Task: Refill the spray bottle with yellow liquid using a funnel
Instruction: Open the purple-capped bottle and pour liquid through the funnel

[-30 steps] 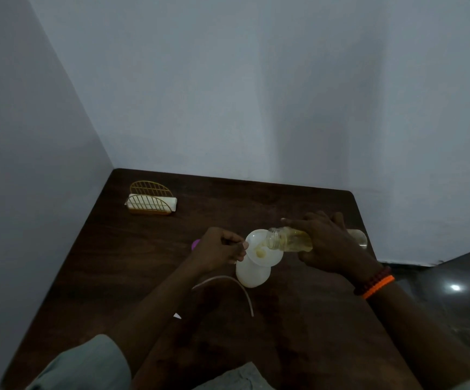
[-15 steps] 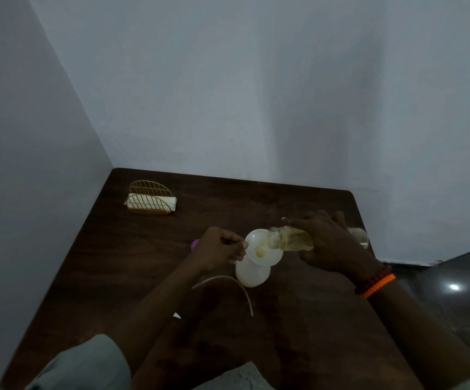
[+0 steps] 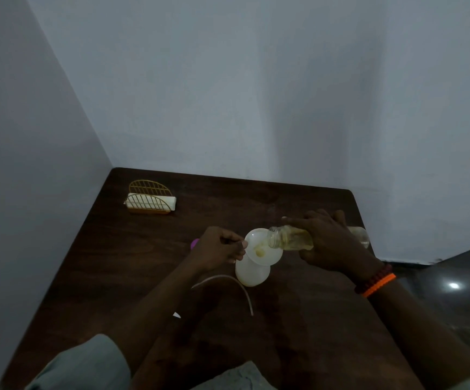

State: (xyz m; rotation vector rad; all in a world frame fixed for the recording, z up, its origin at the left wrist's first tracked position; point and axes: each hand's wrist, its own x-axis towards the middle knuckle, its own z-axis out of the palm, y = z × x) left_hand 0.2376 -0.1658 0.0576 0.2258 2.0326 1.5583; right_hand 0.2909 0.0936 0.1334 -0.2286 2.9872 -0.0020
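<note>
Left hand (image 3: 219, 247) fingers curled, thumb and fingertips pinching the 9 o'clock rim of the white funnel (image 3: 262, 247). Right hand (image 3: 330, 243) fingers wrapped around a clear bottle (image 3: 290, 237) lying almost flat, open mouth at the funnel's 3 o'clock edge, pointing into the bowl. Yellow liquid (image 3: 298, 241) sits inside the clear bottle; a small yellow pool (image 3: 259, 251) shows in the funnel bowl. Funnel sits in the neck of the white spray bottle (image 3: 252, 273), upright on the table, just at 6 o'clock of the funnel. No label or writing readable on either bottle; too dim to tell. Thin curved tube (image 3: 228, 280) lies on the table at 7 o'clock of the spray bottle, near it. A pink bit (image 3: 194, 243) pokes out at 9 o'clock of the left hand, mostly hidden. Orange and dark bead bands (image 3: 375, 282) on the right wrist. Dark brown wood table (image 3: 115, 263), pushed into a corner of plain pale walls (image 3: 228, 94). Gold wire holder (image 3: 149, 201) with white folded napkins at the far 10 o'clock corner, well apart. Glossy dark floor (image 3: 453, 291) at 3 o'clock with a light reflection.
</note>
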